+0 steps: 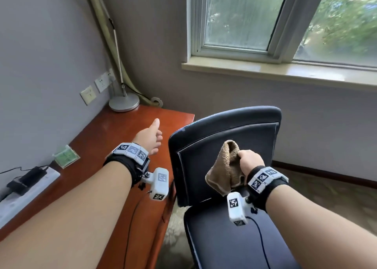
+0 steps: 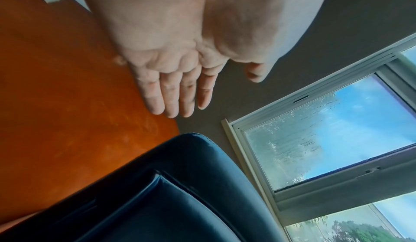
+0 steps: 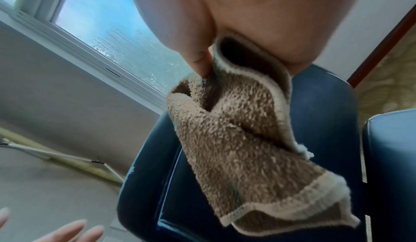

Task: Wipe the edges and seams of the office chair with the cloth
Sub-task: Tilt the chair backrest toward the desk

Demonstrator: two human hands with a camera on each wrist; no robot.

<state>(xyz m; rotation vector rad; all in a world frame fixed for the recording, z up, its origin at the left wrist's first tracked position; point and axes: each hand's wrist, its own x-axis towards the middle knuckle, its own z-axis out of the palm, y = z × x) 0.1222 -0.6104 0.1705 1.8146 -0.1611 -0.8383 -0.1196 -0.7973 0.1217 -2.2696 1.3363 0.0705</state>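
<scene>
A dark blue office chair stands in front of me, its backrest facing me and its seat below. My right hand grips a brown terry cloth in front of the middle of the backrest; the cloth hangs down from my fist, clear of the chair. My left hand hovers open above the desk just left of the backrest's upper left corner, fingers straight, thumb up, holding nothing.
A reddish wooden desk runs along the left wall, carrying a lamp base, a power strip with an adapter, and a small green box. A window with a sill is behind the chair. Patterned carpet lies to the right.
</scene>
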